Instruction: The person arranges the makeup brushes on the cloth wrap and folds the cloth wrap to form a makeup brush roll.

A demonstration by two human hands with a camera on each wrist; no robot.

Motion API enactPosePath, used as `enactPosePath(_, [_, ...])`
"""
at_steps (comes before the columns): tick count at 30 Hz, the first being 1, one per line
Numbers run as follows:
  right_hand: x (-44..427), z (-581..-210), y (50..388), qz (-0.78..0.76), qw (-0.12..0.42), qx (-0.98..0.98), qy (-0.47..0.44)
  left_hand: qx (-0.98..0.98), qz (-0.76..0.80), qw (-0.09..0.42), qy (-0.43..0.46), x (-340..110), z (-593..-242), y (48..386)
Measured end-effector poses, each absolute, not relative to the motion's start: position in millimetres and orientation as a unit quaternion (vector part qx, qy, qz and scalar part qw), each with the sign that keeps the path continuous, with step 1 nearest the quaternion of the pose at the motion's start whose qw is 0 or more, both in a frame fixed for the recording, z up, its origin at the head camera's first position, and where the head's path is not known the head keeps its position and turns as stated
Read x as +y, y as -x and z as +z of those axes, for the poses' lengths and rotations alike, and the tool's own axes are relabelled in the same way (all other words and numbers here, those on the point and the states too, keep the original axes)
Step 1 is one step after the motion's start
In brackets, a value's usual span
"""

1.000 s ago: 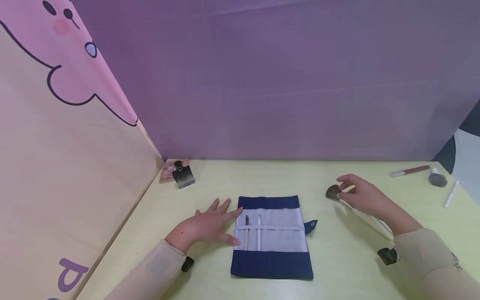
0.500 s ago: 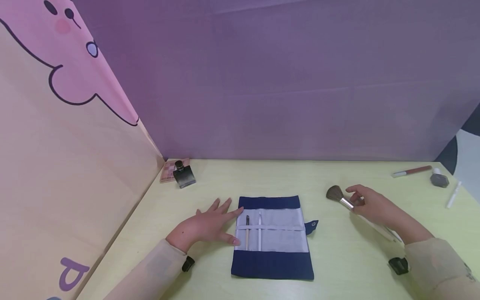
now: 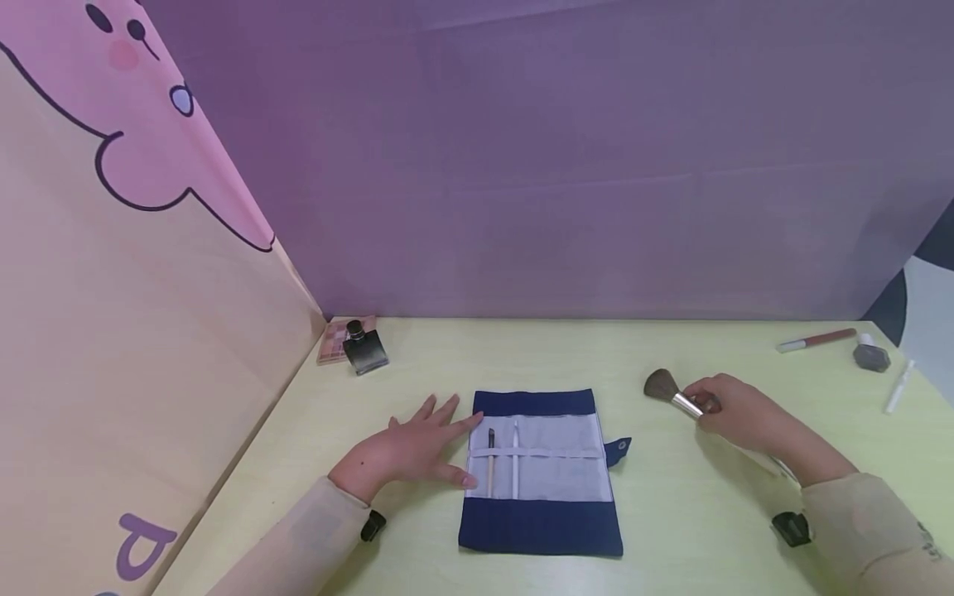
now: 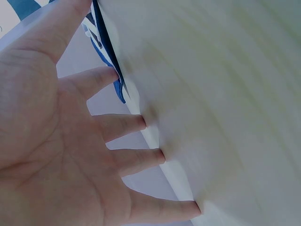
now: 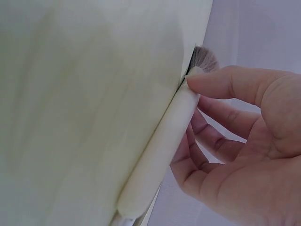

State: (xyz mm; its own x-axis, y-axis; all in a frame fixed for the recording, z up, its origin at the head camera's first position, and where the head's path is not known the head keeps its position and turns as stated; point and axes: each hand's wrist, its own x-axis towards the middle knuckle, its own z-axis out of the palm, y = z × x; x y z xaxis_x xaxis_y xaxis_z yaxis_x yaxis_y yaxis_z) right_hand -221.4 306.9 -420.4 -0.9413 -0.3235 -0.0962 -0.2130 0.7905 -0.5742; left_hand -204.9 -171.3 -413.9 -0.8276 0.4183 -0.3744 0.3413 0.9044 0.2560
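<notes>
Brush point(image 3: 674, 396) is right of our blue case point(image 3: 540, 527), pinched in our right hand point(image 3: 734, 414). Our left hand point(image 3: 413, 451), fingers spread, touches the case's left edge. Thin brush point(image 3: 490, 478) and white stick point(image 3: 515, 478) sit inside, done; we guess this one isn't yet.

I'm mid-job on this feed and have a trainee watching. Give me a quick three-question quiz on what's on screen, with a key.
1. What does the right hand hold?
A) the dark bottle
B) the pink palette
C) the large brush

2. True or false: the left hand has its fingers spread.

3. How many slim items show in the open navy pouch?

Key:
1. C
2. True
3. Two: a dark-tipped thin brush and a white stick
</notes>
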Motion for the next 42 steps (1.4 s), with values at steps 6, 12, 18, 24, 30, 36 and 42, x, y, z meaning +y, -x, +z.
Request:
enactPosePath(6, [304.9, -417.0, 220.4, -0.266, 0.08, 0.951, 0.132, 0.952, 0.089, 0.215, -0.202, -171.8, -415.9, 205.0])
enactPosePath(12, [301.9, -416.2, 220.7, -0.259, 0.079, 0.956, 0.111, 0.951, 0.091, 0.214, -0.204, -172.1, -416.8, 205.3])
enactPosePath(18, [301.3, -415.2, 219.8, -0.257, 0.068, 0.958, 0.105, 0.951, 0.094, 0.215, -0.202, -173.1, -415.3, 204.8])
enactPosePath(24, [303.3, -413.7, 220.2, -0.252, 0.054, 0.96, 0.108, 0.952, 0.09, 0.214, -0.202, -172.2, -415.6, 204.7])
enactPosePath(30, [300.0, -406.5, 218.7, -0.269, 0.031, 0.955, 0.118, 0.952, 0.089, 0.212, -0.203, -172.0, -416.2, 204.8])
enactPosePath(36, [287.5, -395.3, 216.9, -0.298, 0.039, 0.948, 0.105, 0.952, 0.091, 0.215, -0.199, -172.1, -416.6, 205.1])
enactPosePath(42, [271.1, -387.7, 217.8, -0.326, 0.036, 0.939, 0.106, 0.952, 0.091, 0.216, -0.198, -171.8, -417.0, 205.6])
